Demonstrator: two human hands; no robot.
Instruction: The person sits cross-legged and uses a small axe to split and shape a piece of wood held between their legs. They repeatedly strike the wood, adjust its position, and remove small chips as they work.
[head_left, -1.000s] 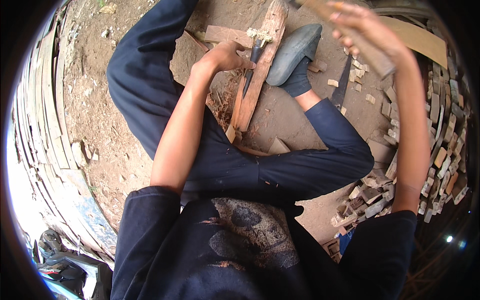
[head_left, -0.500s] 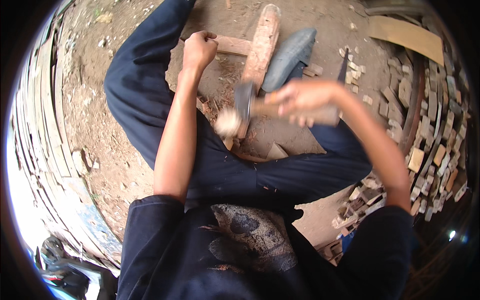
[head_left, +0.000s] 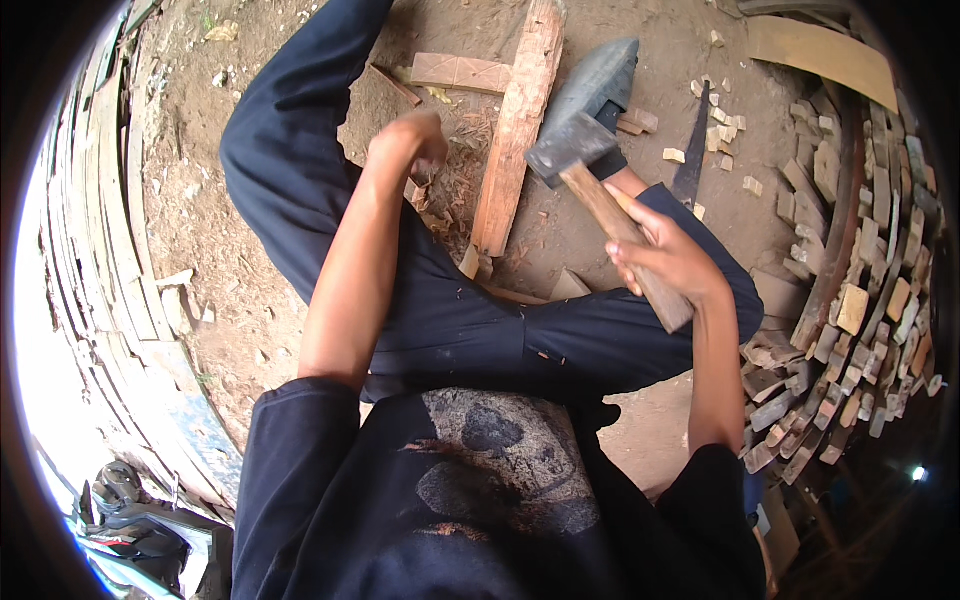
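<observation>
Right hand (head_left: 660,255): wrapped round wooden-handled hammer (head_left: 600,205), blocky dark metal head right of rough plank (head_left: 520,120) | left hand (head_left: 405,145): curled, blurred, grip cannot be told | chip-strewn dirt (head_left: 470,128) leaves room along plank's near left edge

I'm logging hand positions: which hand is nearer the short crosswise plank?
Left. The left hand is below the short plank in view; the right hand, gripping a wooden-handled tool, is farther off, right of the long beam.
</observation>
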